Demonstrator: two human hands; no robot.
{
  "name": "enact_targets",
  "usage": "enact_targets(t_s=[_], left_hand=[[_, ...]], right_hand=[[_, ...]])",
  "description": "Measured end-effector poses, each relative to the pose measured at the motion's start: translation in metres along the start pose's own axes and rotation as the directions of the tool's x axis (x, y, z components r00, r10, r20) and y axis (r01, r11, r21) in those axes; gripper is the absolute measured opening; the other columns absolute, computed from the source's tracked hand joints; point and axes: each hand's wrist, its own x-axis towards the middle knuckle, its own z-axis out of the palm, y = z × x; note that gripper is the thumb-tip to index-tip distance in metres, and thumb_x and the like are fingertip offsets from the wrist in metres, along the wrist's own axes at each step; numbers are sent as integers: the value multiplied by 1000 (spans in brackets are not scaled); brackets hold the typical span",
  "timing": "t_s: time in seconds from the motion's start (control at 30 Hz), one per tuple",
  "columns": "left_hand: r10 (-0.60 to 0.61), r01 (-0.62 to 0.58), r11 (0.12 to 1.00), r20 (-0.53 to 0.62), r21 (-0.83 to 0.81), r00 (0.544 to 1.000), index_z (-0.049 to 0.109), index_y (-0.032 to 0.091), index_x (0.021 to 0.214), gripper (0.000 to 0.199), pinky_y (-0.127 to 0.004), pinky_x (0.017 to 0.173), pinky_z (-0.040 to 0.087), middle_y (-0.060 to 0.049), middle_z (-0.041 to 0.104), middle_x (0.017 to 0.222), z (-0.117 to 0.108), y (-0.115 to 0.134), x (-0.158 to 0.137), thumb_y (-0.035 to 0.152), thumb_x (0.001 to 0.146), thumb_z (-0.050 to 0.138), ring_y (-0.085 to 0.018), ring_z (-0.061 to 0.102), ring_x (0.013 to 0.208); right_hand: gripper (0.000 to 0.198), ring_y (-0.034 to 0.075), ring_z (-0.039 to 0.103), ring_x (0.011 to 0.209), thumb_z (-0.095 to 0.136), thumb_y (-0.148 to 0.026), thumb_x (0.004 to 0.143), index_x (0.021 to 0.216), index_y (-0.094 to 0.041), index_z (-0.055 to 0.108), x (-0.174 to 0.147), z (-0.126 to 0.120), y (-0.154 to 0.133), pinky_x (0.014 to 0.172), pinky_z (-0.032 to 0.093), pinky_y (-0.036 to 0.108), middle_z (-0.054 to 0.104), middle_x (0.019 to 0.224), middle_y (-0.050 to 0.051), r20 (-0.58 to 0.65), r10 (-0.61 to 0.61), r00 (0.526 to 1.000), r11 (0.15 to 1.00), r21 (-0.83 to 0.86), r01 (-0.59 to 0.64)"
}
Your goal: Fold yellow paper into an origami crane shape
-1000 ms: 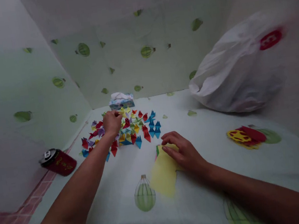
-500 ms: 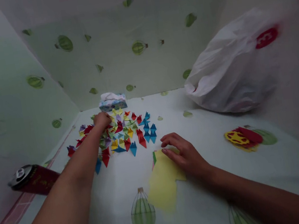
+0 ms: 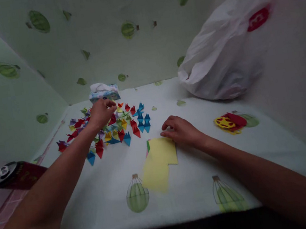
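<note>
Beyond right hand (image 3: 181,130), white plastic bag (image 3: 219,53) with red logo, blurred, unreadable; red can (image 3: 17,175) beside left forearm, writing illegible. Under right fingertips, pressed flat, yellow paper sheets (image 3: 159,162): could slide and fan out. Left hand (image 3: 101,113) pinching among folded paper pieces (image 3: 120,125), likely to scatter neighbours if dragged

Matt yellow paper sheets (image 3: 159,160), crinkled plastic bag (image 3: 219,57)

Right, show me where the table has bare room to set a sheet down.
Bare cloth lies between the yellow paper and the red and yellow cutouts, behind the right hand. Crowded: the folded paper pieces under the left hand.
</note>
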Motion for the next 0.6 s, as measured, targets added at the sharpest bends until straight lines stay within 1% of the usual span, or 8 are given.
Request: enact_targets(t_s=[0.07, 0.13, 0.2, 0.3, 0.33, 0.4, 0.5, 0.6], left_hand=[[174, -181, 966, -49, -184, 983, 76, 16, 98, 24, -35, 89, 49, -9, 73, 102, 2, 20, -35, 30, 85, 62, -25, 65, 97], [264, -259, 918, -25, -301, 964, 76, 17, 93, 22, -37, 90, 49, -8, 71, 98, 4, 36, -69, 33, 85, 62, -23, 64, 95], [318, -286, 875, 19, -392, 948, 74, 18, 90, 20, -38, 91, 48, -7, 70, 99, 6, 47, -99, 32, 86, 61, -23, 64, 96], [321, -250, 852, 82, -459, 944, 72, 19, 90, 16, -39, 91, 47, -7, 68, 99, 10, 54, -132, 30, 86, 61, -23, 62, 97], [317, -225, 853, 126, -471, 940, 72, 19, 89, 14, -39, 91, 47, -7, 67, 97, 12, 55, -140, 28, 87, 61, -23, 62, 97], [361, -221, 861, 245, -458, 900, 71, 19, 89, 11, -40, 92, 46, -6, 66, 98, 15, 55, -152, 27, 83, 66, -24, 60, 99], [405, -250, 890, 410, -383, 817, 69, 20, 102, 30, -42, 92, 45, -8, 63, 107, 23, 53, -162, 33, 76, 77, -27, 57, 104], [453, -339, 883, 398, -325, 798, 67, 22, 104, 37, -45, 95, 41, -8, 59, 111, 33, 49, -165, 36, 73, 81, -29, 53, 105]], right_hand=[[33, 28, 59, 102, 73, -41, 83, 104, -15, 70, -4, -5, -7, 83, 46, 35, 64, 112, 15, 115, 31, 993, 993, -113, -18], [44, 30, 58, 104, 76, -49, 79, 107, -16, 70, -10, -8, -16, 82, 45, 35, 62, 116, 16, 199, 13, 980, 981, -192, 26], [50, 32, 57, 105, 77, -53, 77, 109, -16, 69, -16, -10, -26, 81, 44, 36, 61, 117, 16, 237, 7, 972, 967, -249, 53], [55, 32, 56, 104, 76, -55, 78, 115, -16, 66, -25, -11, -38, 81, 42, 37, 60, 117, 16, 223, -45, 974, 955, -276, 108], [55, 31, 56, 101, 76, -56, 77, 112, -15, 66, -28, -10, -42, 80, 41, 37, 61, 114, 16, 242, -77, 967, 948, -283, 146], [55, 30, 57, 95, 79, -58, 74, 103, -13, 67, -34, -8, -48, 76, 41, 36, 63, 106, 15, 312, -126, 942, 939, -270, 215], [57, 28, 56, 93, 82, -55, 71, 104, -13, 64, -41, -2, -53, 76, 40, 35, 62, 107, 14, 356, -211, 910, 935, -199, 294], [48, 25, 55, 90, 84, -42, 73, 103, -13, 62, -43, 4, -52, 74, 39, 33, 61, 105, 13, 343, -235, 909, 937, -169, 306]])
